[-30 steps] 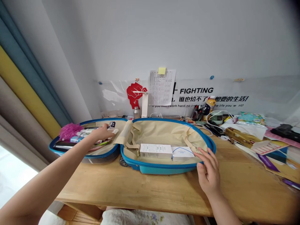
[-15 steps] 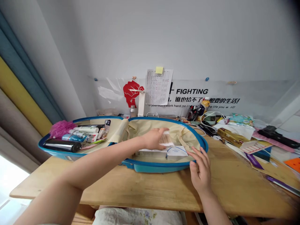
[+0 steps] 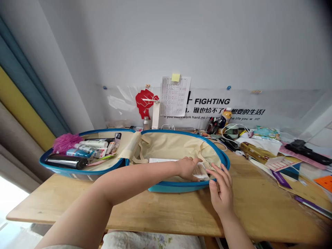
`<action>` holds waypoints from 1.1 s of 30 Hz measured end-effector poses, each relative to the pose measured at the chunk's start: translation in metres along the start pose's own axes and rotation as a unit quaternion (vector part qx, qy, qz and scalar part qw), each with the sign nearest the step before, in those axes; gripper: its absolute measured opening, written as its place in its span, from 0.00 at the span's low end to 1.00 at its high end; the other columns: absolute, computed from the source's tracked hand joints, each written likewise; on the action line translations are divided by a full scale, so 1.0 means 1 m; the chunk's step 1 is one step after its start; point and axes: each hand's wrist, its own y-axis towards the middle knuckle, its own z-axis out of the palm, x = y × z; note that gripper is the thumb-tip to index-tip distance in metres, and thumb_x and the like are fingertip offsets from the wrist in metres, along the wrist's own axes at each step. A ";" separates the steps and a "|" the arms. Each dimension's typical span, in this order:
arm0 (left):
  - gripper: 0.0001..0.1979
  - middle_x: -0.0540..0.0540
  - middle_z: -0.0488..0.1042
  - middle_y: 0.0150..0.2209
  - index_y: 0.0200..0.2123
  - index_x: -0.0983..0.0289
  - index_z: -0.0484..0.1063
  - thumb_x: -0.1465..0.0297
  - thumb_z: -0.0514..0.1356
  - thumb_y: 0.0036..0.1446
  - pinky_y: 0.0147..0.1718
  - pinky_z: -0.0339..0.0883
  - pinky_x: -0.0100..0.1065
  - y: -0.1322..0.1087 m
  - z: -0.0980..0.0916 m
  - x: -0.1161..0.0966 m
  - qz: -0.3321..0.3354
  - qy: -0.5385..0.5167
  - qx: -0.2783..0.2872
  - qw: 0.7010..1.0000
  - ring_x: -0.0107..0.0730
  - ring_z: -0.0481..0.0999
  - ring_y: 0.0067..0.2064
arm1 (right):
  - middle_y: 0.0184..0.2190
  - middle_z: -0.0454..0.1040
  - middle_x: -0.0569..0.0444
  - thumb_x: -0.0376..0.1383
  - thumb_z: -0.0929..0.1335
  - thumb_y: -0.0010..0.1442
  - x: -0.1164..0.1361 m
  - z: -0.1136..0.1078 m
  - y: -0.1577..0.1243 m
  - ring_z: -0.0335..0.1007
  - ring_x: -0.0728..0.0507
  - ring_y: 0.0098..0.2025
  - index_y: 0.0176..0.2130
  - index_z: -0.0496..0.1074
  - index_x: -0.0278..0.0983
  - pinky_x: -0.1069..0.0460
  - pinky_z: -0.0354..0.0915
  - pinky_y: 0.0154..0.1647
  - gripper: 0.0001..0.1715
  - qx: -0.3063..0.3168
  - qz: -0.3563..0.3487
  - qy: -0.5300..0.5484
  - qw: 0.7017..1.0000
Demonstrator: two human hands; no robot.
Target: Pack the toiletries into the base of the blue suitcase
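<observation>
Left hand (image 3: 187,168): back turned up, low inside the right half of the suitcase (image 3: 178,187); our forearm crosses the front edge of the counter (image 3: 145,214) with the elbow bent.
Left grip: narrow, holding the stick packet (image 3: 200,171), our thumb on its near side and fingers over its far side.
Sticks: thin and brown, in a close row under shiny wrapping, white at the border; we see the packet tilted near the suitcase's front right rim.
Right hand (image 3: 222,190): at that rim, fingers stretched and slightly spread, thumb apart, grip wide; we cannot tell whether the fingertips touch the packet.
White box (image 3: 162,160): in the same half, mostly hidden behind our left forearm.
Suitcase: blue-rimmed, opened flat, lined in cream, toward the counter's back edge.
Left half: pink puff (image 3: 66,143), black cylinder (image 3: 66,161) and several tubes.
Counter: wooden; a golden pouch (image 3: 255,152) lies among papers toward the right edge.
</observation>
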 end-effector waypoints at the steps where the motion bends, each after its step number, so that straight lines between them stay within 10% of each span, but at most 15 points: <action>1: 0.48 0.70 0.63 0.60 0.66 0.67 0.45 0.54 0.65 0.51 0.58 0.58 0.41 0.000 -0.001 0.000 0.000 -0.003 0.006 1.000 0.49 0.62 0.62 | 0.54 0.70 0.45 0.38 0.58 0.65 0.000 0.000 0.000 0.54 0.34 0.64 0.49 0.70 0.39 0.34 0.58 0.59 0.18 0.001 0.002 0.000 1.000; 10: 0.47 0.64 0.48 0.69 0.69 0.65 0.40 0.49 0.57 0.57 0.63 0.50 0.42 -0.020 -0.035 0.004 -0.007 -0.038 0.088 0.995 0.48 0.50 0.68 | 0.52 0.71 0.44 0.38 0.59 0.65 -0.001 0.000 0.001 0.56 0.33 0.64 0.47 0.71 0.38 0.33 0.59 0.58 0.17 -0.001 -0.005 -0.006 1.000; 15: 0.35 0.64 0.52 0.67 0.66 0.65 0.54 0.53 0.54 0.61 0.64 0.46 0.42 -0.058 -0.062 0.024 -0.002 0.026 -0.008 1.000 0.44 0.48 0.69 | 0.50 0.72 0.44 0.40 0.58 0.65 -0.005 0.002 0.002 0.57 0.33 0.63 0.46 0.72 0.38 0.32 0.58 0.59 0.18 -0.014 -0.012 -0.007 1.000; 22: 0.24 0.58 0.65 0.61 0.60 0.65 0.63 0.68 0.45 0.62 0.60 0.55 0.38 -0.168 -0.085 0.138 -0.249 0.078 -0.188 0.947 0.40 0.62 0.62 | 0.49 0.73 0.43 0.41 0.58 0.65 -0.006 0.004 0.002 0.58 0.32 0.62 0.45 0.72 0.37 0.33 0.58 0.58 0.19 -0.022 -0.024 -0.011 0.999; 27: 0.28 0.59 0.72 0.55 0.55 0.66 0.70 0.74 0.51 0.49 0.54 0.60 0.36 -0.283 -0.078 0.217 -0.441 0.131 -0.089 0.883 0.44 0.69 0.55 | 0.49 0.73 0.44 0.42 0.59 0.65 -0.005 0.003 0.004 0.58 0.33 0.62 0.44 0.72 0.37 0.34 0.58 0.59 0.18 -0.021 -0.021 -0.010 1.000; 33: 0.33 0.58 0.73 0.53 0.54 0.66 0.70 0.73 0.56 0.39 0.50 0.62 0.32 -0.365 -0.057 0.235 -0.462 0.090 -0.022 0.882 0.43 0.70 0.53 | 0.49 0.73 0.42 0.42 0.58 0.65 -0.006 0.003 0.003 0.58 0.33 0.62 0.44 0.72 0.36 0.35 0.58 0.58 0.19 -0.016 -0.024 -0.018 0.999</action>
